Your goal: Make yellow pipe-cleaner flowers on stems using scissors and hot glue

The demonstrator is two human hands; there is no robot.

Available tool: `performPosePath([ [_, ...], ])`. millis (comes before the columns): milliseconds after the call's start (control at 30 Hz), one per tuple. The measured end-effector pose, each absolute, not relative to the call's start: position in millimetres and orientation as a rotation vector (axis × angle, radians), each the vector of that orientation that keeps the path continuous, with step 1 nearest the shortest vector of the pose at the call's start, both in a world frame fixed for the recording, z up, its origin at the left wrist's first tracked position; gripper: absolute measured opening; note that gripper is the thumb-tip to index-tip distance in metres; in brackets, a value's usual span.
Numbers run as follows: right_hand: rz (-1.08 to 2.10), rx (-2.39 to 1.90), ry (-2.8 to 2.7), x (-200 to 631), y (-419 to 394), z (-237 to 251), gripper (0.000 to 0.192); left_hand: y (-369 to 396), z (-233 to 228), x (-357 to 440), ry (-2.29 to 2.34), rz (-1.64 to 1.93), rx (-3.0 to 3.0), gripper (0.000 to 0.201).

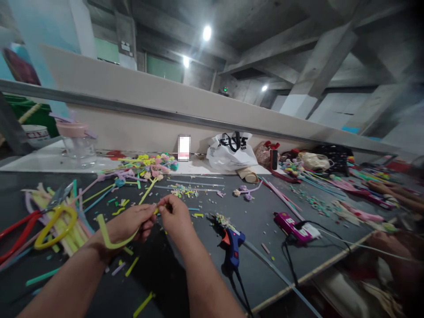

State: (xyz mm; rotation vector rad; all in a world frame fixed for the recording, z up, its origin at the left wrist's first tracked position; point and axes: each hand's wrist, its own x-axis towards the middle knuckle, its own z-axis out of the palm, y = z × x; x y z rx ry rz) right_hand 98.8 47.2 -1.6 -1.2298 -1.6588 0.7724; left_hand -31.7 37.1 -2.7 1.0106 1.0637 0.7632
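Left hand (145,219) and right hand (172,213) together pinching yellow strip (105,234) above dark surface (265,282), scraps (183,191) strewn about. Blue glue gun (234,247) lying to right. Pale partition (132,92) behind; ceiling lights (207,33) lit.

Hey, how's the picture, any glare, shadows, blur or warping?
Head view: the ceiling light glares with a halo; head view: a dark shadow covers the table below the left hand and right hand; head view: the far right smears and darkens; head view: the pillar leans, perhaps lens distortion or tilt.
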Motion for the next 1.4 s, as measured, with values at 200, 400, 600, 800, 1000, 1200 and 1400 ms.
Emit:
performPosePath([
  [200, 0.758, -1.235, -1.683, 98.2, 50.5, -4.0, 0.014, 33.3, 1.3, -27.6, 1.095, 0.797, 0.971, 0.040],
  [400, 0.755, -1.222, -1.709, 97.0, 52.6, -6.5, 0.011, 35.1, -1.1, -29.9, 1.072, 0.775, 0.920, 0.044],
  [600, 0.774, -1.175, -1.728, 96.1, 58.1, -8.1, 0.011, 39.1, -0.1, -29.4, 1.069, 0.769, 0.859, 0.032],
  [800, 0.853, -1.074, -1.719, 96.4, 59.4, -6.2, 0.004, 35.3, 4.8, -25.2, 1.078, 0.886, 0.800, 0.020],
  [1000, 0.971, -0.904, -1.493, 94.6, 52.8, -0.6, 0.028, 8.1, 5.9, -42.6, 1.012, 1.106, 0.743, 0.028],
  [1200, 0.998, -0.922, -1.288, 94.2, 59.3, -10.3, 0.027, -33.1, 12.5, -83.0, 0.881, 1.368, 0.693, 0.030],
  [1400, 0.952, -0.918, -1.582, 50.4, 35.7, 0.3, 0.026, -84.3, -7.4, -106.9, 0.959, 1.664, 0.761, 0.030],
])
